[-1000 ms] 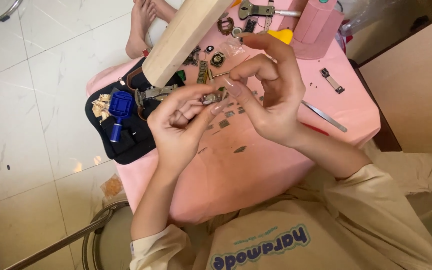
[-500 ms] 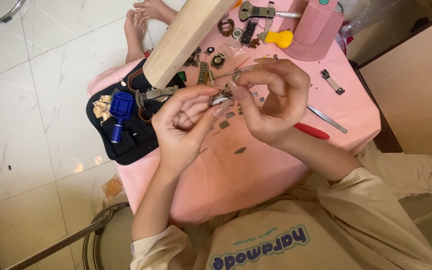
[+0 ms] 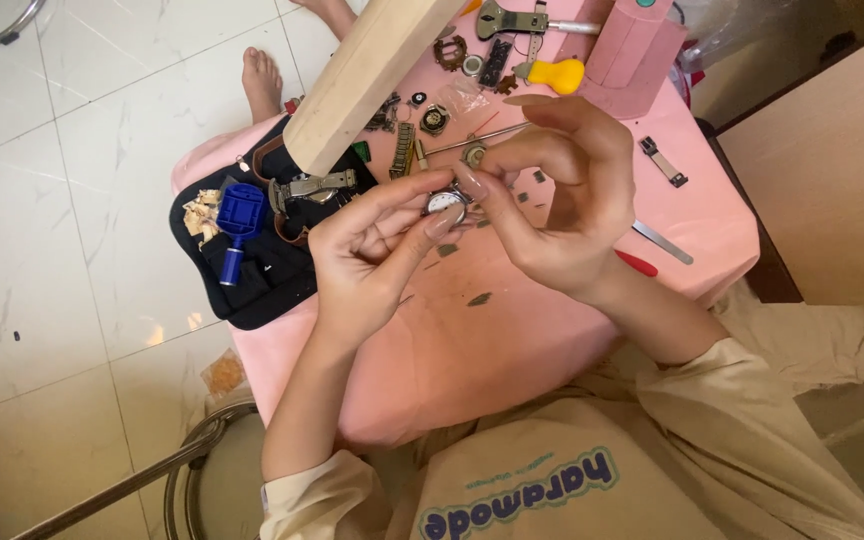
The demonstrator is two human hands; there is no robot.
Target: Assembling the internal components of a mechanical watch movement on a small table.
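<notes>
Holding a small round watch case (image 3: pixel 445 202) between both hands, above the pink table (image 3: pixel 512 330). Left hand (image 3: pixel 367 255) curled, thumb and fingertips pinching the case's lower edge. Right hand (image 3: pixel 562 195) half closed, thumb and forefinger on its upper side, other fingers fanned loose. Judgement: steady grip with the left, light pressure only from the right, case kept over the cloth so small parts land softly. Blue tool (image 3: pixel 240 215) on black pouch (image 3: pixel 262 285) nearby; yellow-handled tool (image 3: pixel 555 73) farther off.
</notes>
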